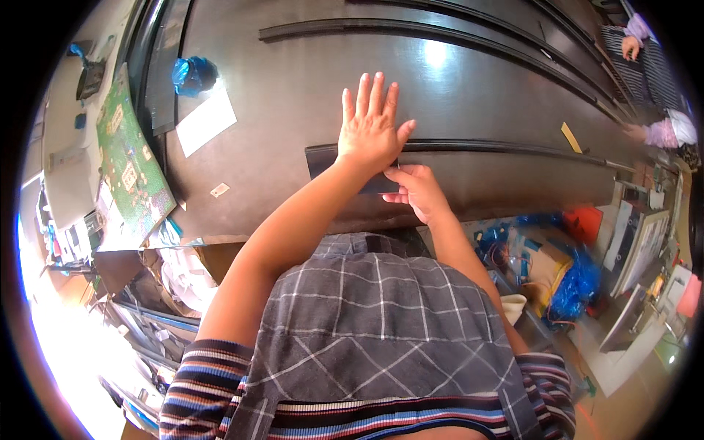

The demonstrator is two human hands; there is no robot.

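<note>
My left hand (370, 133) lies palm down with its fingers stretched out and spread, over a dark flat sheet (320, 161) near the front of the brown table. My right hand (419, 192) pinches the near right edge of this sheet between thumb and fingers. My left wrist and forearm hide the middle of the sheet. From the sheet a long thin black strip (506, 149) runs off to the right; whether the two are joined I cannot tell.
Long black strips (411, 28) cross the far side of the table (271, 95). At left are a blue plastic-wrapped bundle (192, 76), white paper (207, 122) and a green patterned sheet (130, 161). Another person's hand (631, 48) shows far right. Blue plastic (576, 286) lies below the table's right.
</note>
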